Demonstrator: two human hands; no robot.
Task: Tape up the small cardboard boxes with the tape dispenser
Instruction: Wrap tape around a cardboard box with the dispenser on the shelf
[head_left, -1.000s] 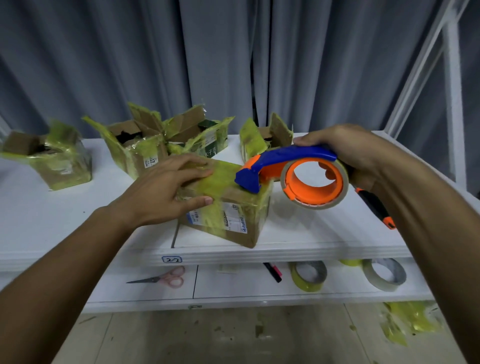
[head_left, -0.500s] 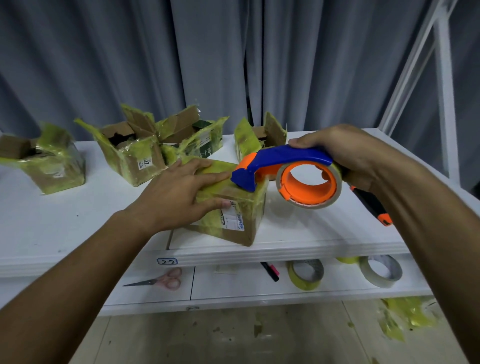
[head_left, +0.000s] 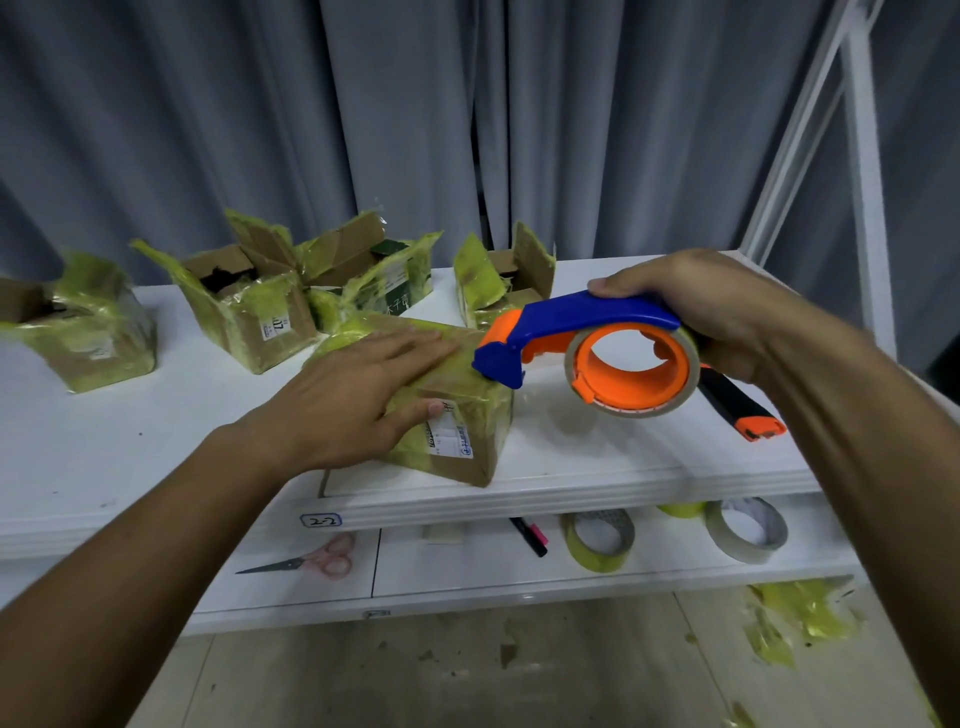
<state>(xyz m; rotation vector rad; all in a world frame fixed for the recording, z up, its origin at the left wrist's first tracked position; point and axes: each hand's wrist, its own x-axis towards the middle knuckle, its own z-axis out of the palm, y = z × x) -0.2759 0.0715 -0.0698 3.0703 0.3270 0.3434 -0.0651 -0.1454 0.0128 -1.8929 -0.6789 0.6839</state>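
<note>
A small cardboard box (head_left: 467, 441) wrapped in yellow-green tape sits near the front edge of the white table (head_left: 130, 457). My left hand (head_left: 358, 395) lies flat on its top with straight fingers, the thumb against the front face. My right hand (head_left: 711, 312) grips the blue and orange tape dispenser (head_left: 592, 353) by its handle. The dispenser's blue nose touches the box's top right edge, and its tape roll hangs to the right of the box.
Several open boxes with yellow tape stand at the back: one far left (head_left: 83, 327), two in the middle (head_left: 249, 312), one behind the dispenser (head_left: 498, 275). An orange-black cutter (head_left: 737, 405) lies at right. On the lower shelf are scissors (head_left: 311, 561), a marker (head_left: 530, 535) and tape rolls (head_left: 597, 540).
The dispenser's nose has slid to the right along the box top to its right edge. My left hand stays pressed on the box.
</note>
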